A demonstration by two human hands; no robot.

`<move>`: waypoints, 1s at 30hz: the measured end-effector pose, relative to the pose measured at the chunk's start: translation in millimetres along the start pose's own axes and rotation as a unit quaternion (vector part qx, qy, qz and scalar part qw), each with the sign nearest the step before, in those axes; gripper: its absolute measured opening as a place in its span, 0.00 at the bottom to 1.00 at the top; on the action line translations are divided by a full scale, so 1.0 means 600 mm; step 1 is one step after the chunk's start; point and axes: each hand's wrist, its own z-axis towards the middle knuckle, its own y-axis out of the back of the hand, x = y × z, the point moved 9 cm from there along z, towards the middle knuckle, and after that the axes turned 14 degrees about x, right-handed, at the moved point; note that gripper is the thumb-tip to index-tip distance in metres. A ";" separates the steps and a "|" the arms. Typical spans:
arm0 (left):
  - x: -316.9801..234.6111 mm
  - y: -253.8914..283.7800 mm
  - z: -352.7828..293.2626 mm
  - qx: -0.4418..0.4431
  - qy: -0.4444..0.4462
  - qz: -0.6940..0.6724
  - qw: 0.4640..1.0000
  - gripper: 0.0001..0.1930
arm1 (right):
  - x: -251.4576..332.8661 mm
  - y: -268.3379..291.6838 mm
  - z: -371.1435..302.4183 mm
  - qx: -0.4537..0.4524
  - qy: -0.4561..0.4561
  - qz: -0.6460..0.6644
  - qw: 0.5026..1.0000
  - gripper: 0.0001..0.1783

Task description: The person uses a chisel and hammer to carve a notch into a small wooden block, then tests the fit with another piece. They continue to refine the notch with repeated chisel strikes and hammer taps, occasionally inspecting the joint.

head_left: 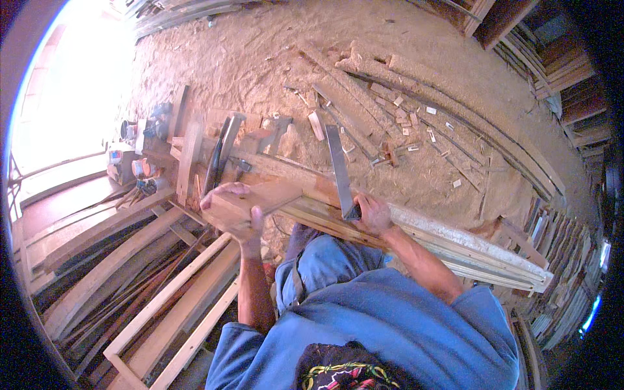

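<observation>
A: ok so where's everything, near to far, with the board (276, 194) as the landmark?

B: Closest is the blue shirt (390, 325), on the near side of the board. Then the left hand (249, 229), which has the board's left end gripped, thumb near and fingers curled round the far edge. The right hand (372, 216), off to the board's right, is wrapped round the dark handle (351, 213) of a grey metal tool (338, 162). Saw or square? Hard to tell.

A: and how do those line up?

B: Board's right in the left fingers, so that hand is nearer. From the right fingers it lies leftward, with a gap before the tool. Its long axis looks mostly sideways, fisheye bend aside; the tool points away from the shirt, roughly crosswise. Whether the board rests on the long timbers (468, 250) to its right, can't tell.

A: materials?

B: Board's pale brown, flat, smooth-looking wood. Tool's a straight, dull strip. Timbers are long and squared, one whitish and scuffed on top. Well beyond the board and to its right, blocky little offcuts (403, 120) litter a rough, crumbly brown floor (227, 65).
</observation>
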 end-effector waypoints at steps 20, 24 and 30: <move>-0.044 -0.011 0.024 0.050 -0.078 0.034 0.995 0.34 | 0.022 -0.002 0.000 -0.161 0.086 -0.052 0.982 0.28; -0.050 -0.032 0.039 0.059 -0.051 0.074 0.994 0.32 | 0.017 -0.017 0.014 -0.140 0.068 -0.015 0.988 0.29; -0.122 -0.015 0.060 0.087 -0.127 0.106 0.982 0.30 | 0.018 -0.032 0.020 -0.090 0.024 -0.011 0.996 0.30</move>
